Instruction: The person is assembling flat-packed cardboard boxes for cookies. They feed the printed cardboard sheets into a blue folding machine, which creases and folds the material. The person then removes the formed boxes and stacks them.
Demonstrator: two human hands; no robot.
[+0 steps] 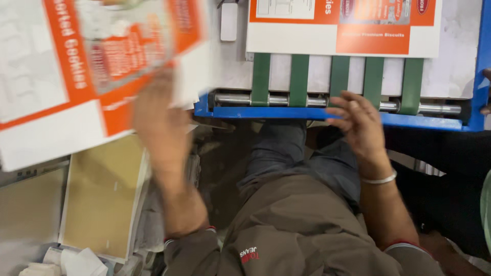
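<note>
My left hand [159, 120] grips the lower edge of a flat orange-and-white printed carton sheet [66, 76], lifted at the upper left and blurred by motion. My right hand [358, 120] hovers with spread fingers at the near edge of a blue machine bed [307, 113], just in front of its metal roller [286, 99] and green belts [299, 79]. It holds nothing. Another orange-and-white carton sheet [342, 30] lies flat on the belts at the top.
Plain brown cardboard sheets [102, 199] lie stacked at the lower left with crumpled white paper [76, 260] beside them. My legs, in grey trousers [286, 153], fill the gap below the machine. A small white device [228, 21] sits on the bed.
</note>
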